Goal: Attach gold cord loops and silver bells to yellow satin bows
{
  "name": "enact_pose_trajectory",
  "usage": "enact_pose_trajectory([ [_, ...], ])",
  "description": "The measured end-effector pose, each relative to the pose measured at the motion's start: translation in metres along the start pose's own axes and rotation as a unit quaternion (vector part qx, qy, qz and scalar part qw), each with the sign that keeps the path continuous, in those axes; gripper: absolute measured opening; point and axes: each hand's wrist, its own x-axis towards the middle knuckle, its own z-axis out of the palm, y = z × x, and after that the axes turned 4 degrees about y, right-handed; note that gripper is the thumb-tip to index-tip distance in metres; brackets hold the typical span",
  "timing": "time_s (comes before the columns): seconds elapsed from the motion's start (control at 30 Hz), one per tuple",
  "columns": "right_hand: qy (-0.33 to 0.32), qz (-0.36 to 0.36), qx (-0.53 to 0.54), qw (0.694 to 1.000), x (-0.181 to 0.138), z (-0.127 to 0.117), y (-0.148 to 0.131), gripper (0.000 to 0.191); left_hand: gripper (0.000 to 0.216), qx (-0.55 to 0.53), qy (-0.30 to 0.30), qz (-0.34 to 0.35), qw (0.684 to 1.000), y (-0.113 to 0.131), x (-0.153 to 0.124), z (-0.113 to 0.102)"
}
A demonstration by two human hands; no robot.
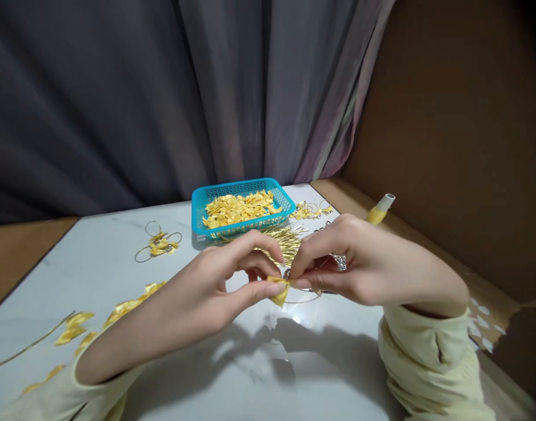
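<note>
Over the middle of the table, my left hand pinches a small yellow ribbon bow between thumb and fingers. Touching the bow from the other side, my right hand closes thumb and index finger on a thin gold wire tie, which curves in a loop below the fingers. A small round silver bell sits at the bow's middle, between the two hands. My right fingers hide part of the wire. Behind the hands lies a bundle of gold wire ties.
A blue basket of yellow bows stands at the back. Bows on wire loops lie left, others right. Loose bows lie near my left forearm. Silver bells and a yellow-and-white tube are at right.
</note>
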Motion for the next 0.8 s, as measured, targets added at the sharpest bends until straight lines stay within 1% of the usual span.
enact_pose_trajectory([
  [0.1,-0.002,0.028,0.018,0.999,0.006,0.000,0.008,0.017,0.011,-0.059,0.005,-0.033,0.998,-0.006,0.007,0.000],
  [0.23,-0.016,0.062,0.062,0.996,0.017,0.000,0.025,0.010,0.011,-0.115,0.018,-0.081,0.990,-0.014,0.016,-0.001],
  [0.37,-0.004,0.063,0.072,0.995,0.022,0.001,0.036,0.011,0.009,-0.153,0.014,-0.113,0.982,-0.021,0.019,-0.005],
  [0.5,0.003,0.064,0.078,0.995,0.022,0.002,0.036,0.011,0.011,-0.159,0.003,-0.128,0.979,-0.027,0.021,-0.008],
  [0.63,-0.010,0.080,0.086,0.993,0.024,0.002,0.036,0.011,0.013,-0.159,-0.005,-0.128,0.979,-0.030,0.021,-0.008],
  [0.73,-0.018,0.075,0.096,0.992,0.027,0.001,0.041,0.011,0.014,-0.153,0.005,-0.124,0.980,-0.030,0.022,-0.007],
  [0.8,0.002,0.073,0.120,0.990,0.029,0.000,0.045,0.012,0.014,-0.142,0.022,-0.120,0.982,-0.029,0.021,-0.007],
])
